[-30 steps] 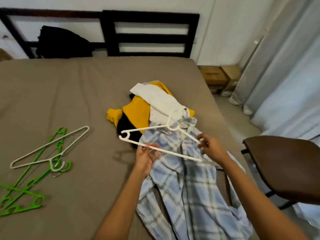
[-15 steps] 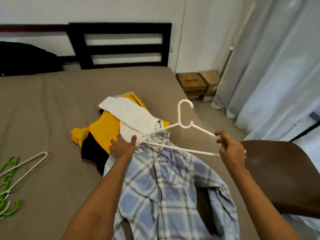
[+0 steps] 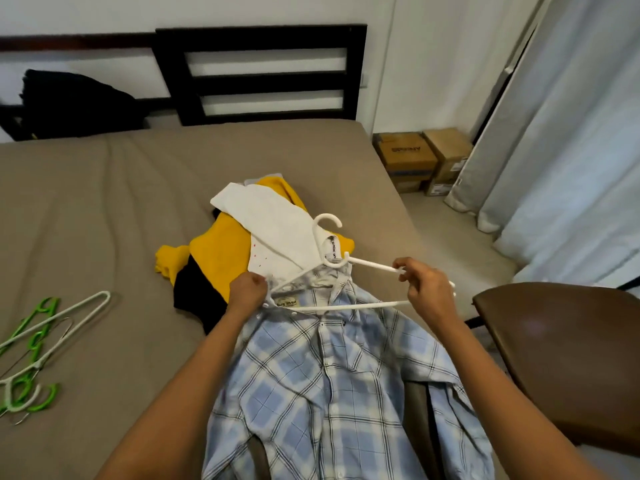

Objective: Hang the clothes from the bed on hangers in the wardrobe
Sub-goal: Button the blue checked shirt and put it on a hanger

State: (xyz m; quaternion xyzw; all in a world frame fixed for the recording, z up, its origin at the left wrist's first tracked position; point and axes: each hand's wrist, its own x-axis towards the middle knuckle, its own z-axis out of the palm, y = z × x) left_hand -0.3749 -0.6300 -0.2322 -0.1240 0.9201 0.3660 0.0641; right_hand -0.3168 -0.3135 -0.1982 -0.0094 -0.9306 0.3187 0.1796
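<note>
A blue-and-white plaid shirt [image 3: 339, 393] lay front-up on the near edge of the bed [image 3: 104, 220], its collar pointing toward the headboard [image 3: 263, 74] and its lower part running out of view at the bottom. The left hand [image 3: 246, 294] gripped the shirt at the left side of the collar, its fingers [image 3: 258, 280] curled tight into the cloth just where one end of a white hanger [image 3: 372, 264] met the neck opening. The right hand [image 3: 427, 292] held the other end of the hanger, with its fingers [image 3: 403, 268] pinching the upper arm while the lower bar passed under the palm. The hanger sat tilted above the collar, hook up and leaning toward the headboard, with its right side clear of the shirt. Just beyond the collar lay a small pile of clothes: a white garment [image 3: 273, 230] on top of a yellow one [image 3: 221, 251], and a black piece [image 3: 194, 299] showing beneath at the left. Well apart from these, at the left edge of the bed, lay a loose heap of green and white hangers [image 3: 34, 341]. A dark bundle [image 3: 76, 102] rested against the headboard at the far left. On the floor past the bed's far right corner stood cardboard boxes [image 3: 422, 161] beside pale curtains [image 3: 571, 150], and a brown chair [image 3: 568, 358] stood close to the right of the bed.
</note>
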